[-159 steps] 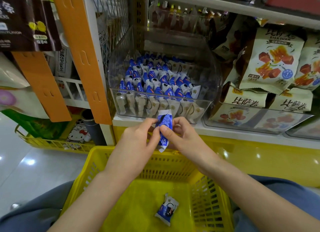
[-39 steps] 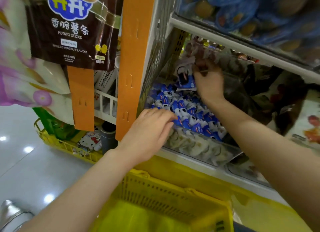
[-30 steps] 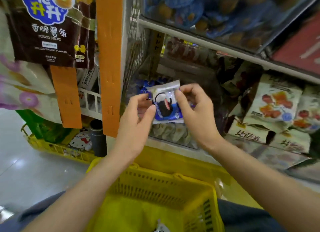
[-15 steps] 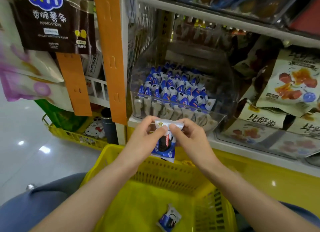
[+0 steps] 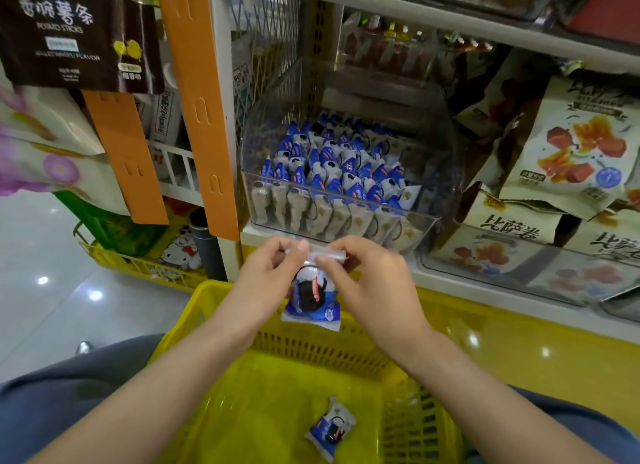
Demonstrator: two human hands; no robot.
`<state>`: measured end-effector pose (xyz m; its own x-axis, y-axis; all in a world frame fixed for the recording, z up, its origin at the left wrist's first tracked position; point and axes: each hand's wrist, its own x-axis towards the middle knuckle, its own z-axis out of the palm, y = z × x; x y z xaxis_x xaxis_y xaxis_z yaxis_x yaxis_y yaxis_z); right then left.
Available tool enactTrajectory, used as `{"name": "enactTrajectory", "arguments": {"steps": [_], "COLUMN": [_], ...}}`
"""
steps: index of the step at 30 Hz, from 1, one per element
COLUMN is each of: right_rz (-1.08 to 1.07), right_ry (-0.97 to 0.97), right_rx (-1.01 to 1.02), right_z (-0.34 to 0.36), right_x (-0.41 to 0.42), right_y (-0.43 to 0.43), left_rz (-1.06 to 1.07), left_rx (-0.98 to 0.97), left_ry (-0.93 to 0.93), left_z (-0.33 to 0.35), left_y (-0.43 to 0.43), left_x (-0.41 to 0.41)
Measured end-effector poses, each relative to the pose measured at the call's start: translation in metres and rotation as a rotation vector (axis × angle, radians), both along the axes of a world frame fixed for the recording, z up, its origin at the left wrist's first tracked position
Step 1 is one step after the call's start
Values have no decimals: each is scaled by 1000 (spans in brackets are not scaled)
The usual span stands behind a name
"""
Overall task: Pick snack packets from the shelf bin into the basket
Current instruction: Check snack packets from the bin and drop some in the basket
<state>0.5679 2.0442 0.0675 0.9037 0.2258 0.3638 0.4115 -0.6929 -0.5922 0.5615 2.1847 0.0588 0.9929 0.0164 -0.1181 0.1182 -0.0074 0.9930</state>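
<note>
A blue-and-white snack packet (image 5: 313,299) hangs upright between my hands, above the far rim of the yellow basket (image 5: 242,391). My left hand (image 5: 268,273) pinches its top left corner and my right hand (image 5: 367,283) pinches the top right. Another identical packet (image 5: 329,428) lies flat on the basket floor. The clear shelf bin (image 5: 446,173), just above my hands, holds several rows of the same packets (image 5: 332,169) standing on edge.
Pale snack bags with red cubes (image 5: 571,152) fill the shelf to the right of the bin. An orange hanging strip (image 5: 197,103) and a dark potato-stick bag (image 5: 72,31) hang at the left. A second yellow basket (image 5: 138,263) sits on the shiny floor (image 5: 45,290).
My right hand pulled a packet out of the bin, my left hand joined it, and both lowered the packet from in front of the bin to just above the basket rim.
</note>
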Motion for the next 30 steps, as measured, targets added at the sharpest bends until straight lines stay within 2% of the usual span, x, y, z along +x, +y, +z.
{"name": "enactTrajectory", "arguments": {"steps": [2, 5, 7, 9, 12, 14, 16, 18, 20, 22, 26, 30], "right_rz": [-85, -169, -175, -152, -62, -16, -15, -16, 1, 22, 33, 18], "right_ry": [60, 265, 427, 577, 751, 793, 673, 496, 419, 420, 343, 437], "right_rx": [171, 505, 706, 806, 750, 634, 374, 154, 151, 220, 222, 325], "right_z": [2, 8, 10, 8, 4, 1, -1, -1, 0, 1, -3, -3], "right_x": [4, 10, 14, 14, 11, 9, 10, 11, 11, 12, 11, 18], "right_y": [-4, -9, -11, -11, -10, -8, -7, -5, -3, 0, 3, 2], "left_rz": [-22, -89, -45, 38, 139, 160, 168, 177, 161, 113, 32, 43], "left_rx": [-12, 54, 55, 32, -60, -90, -31, 176, 433, 557, 581, 498], "left_ry": [40, 47, 1, -39, -52, -63, -91, -189, -328, -427, -474, -376], "left_z": [0, -2, -2, -3, -2, -2, -4, -7, -8, -9, -13, -13], "left_y": [0, 2, 4, 7, 11, 12, 13, 15, 15, 10, 4, 3], "left_x": [-1, -3, -2, 1, 6, 7, 8, 8, 6, 2, -2, 2]}}
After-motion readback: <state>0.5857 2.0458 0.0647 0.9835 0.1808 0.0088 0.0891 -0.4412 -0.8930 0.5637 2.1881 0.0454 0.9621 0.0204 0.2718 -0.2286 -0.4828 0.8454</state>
